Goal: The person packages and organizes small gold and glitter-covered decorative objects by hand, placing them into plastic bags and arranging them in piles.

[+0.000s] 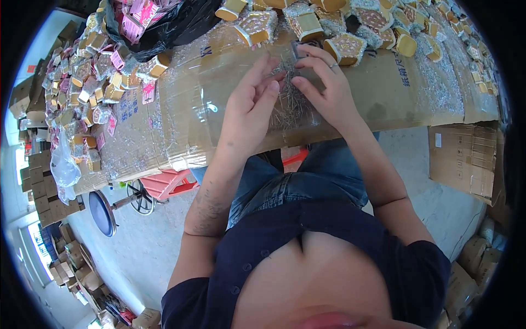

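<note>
Both my hands are over a pile of thin, straight metal pins (290, 107), on clear plastic laid over the cardboard-covered table. My left hand (252, 101) is on the pile's left, its fingers curled in and the thumb close to the index finger. Whatever it may hold is too small to make out. On the right side of the pile, my right hand (327, 88) has its fingers loosely bent and the thumb apart from them. A small dark piece shows by its fingertips. Just beyond the hands lie house-shaped ornaments (344, 48) with tan sides and glittery white trim.
More ornaments (90, 82) crowd the table's left end and far edge among silvery tinsel. A black plastic bag (189, 24) holds pink cards. Below are a red plastic stool (164, 183), a round blue-topped stool (102, 213) and a big cardboard box (463, 159) at right.
</note>
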The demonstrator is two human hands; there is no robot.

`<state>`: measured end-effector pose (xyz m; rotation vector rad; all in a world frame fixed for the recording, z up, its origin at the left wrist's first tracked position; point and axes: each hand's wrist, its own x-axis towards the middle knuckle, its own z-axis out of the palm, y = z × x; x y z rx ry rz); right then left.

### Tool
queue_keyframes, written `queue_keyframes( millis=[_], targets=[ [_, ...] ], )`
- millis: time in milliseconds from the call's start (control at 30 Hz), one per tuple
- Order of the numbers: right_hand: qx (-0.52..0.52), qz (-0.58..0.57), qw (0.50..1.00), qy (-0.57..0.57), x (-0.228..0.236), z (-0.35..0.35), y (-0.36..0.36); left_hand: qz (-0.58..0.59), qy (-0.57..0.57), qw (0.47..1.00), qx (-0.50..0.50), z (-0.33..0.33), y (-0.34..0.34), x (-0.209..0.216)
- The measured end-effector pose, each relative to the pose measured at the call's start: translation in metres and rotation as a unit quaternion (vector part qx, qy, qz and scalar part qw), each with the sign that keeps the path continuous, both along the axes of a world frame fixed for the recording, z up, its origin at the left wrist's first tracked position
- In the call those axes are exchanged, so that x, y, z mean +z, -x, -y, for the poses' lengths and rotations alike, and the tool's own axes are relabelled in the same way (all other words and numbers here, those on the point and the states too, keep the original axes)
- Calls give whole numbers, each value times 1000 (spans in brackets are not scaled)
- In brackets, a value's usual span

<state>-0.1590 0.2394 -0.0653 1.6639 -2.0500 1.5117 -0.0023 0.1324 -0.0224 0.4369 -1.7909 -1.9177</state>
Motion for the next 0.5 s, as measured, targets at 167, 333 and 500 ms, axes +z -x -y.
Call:
queue_keyframes(
  millis=[167,333,500],
  targets=[
    [8,60,998,-6,1,-2,1,-24,-25,999,5,-3,7,4],
    [5,59,998,-8,-1,-4,3,-5,19,1000,2,-1,10,8],
    [5,65,998,4,-1,-2,-1,5,53,999,0,5,14,9]
  ],
)
